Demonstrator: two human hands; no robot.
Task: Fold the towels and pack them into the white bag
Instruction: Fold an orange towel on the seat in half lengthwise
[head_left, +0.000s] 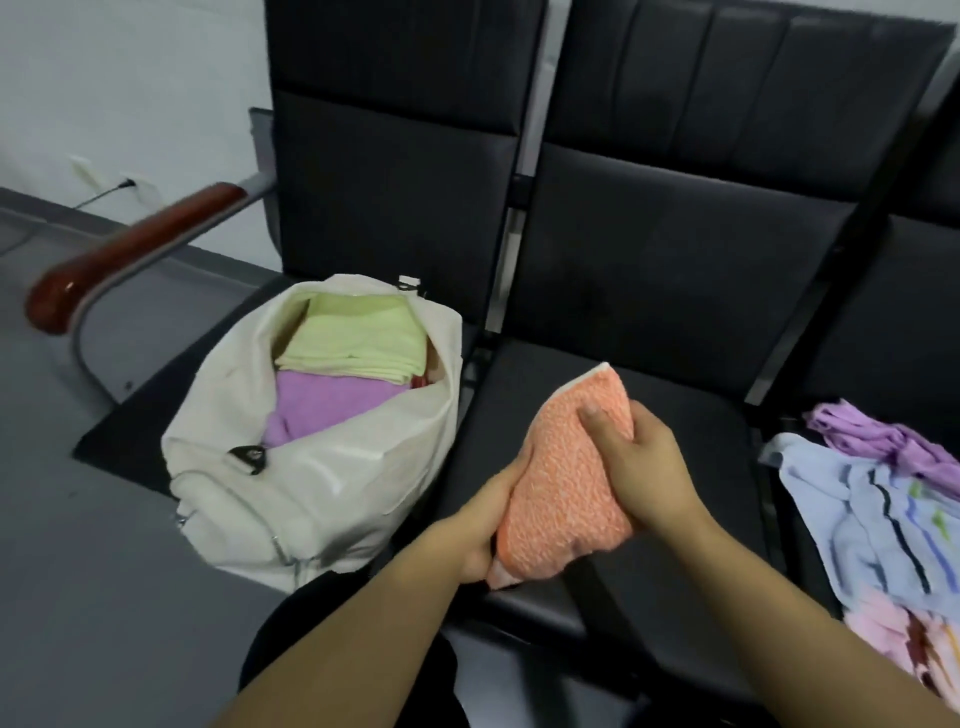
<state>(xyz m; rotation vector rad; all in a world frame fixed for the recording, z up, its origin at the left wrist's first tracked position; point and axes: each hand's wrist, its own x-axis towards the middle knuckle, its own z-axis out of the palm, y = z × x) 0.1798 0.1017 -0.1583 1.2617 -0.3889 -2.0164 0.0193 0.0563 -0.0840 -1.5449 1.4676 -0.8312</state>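
Observation:
A folded orange towel (563, 483) is held above the middle black seat. My left hand (485, 519) grips its lower left edge from beneath, and my right hand (641, 462) clasps its upper right side with the thumb on top. The white bag (311, 467) stands open on the left seat, to the left of my hands. Inside it lie a folded yellow-green towel (358, 338) on top of a purple towel (322, 410). On the right seat lies a loose pile: a light blue striped towel (878, 514), a purple towel (904, 447) and a pink towel (898, 644).
A row of black padded chairs (670, 291) runs across the view. A brown wooden armrest (135, 254) on a metal bar sticks out at the left. Grey floor (78, 571) lies beyond the left seat, with a wall socket and cable at the far left.

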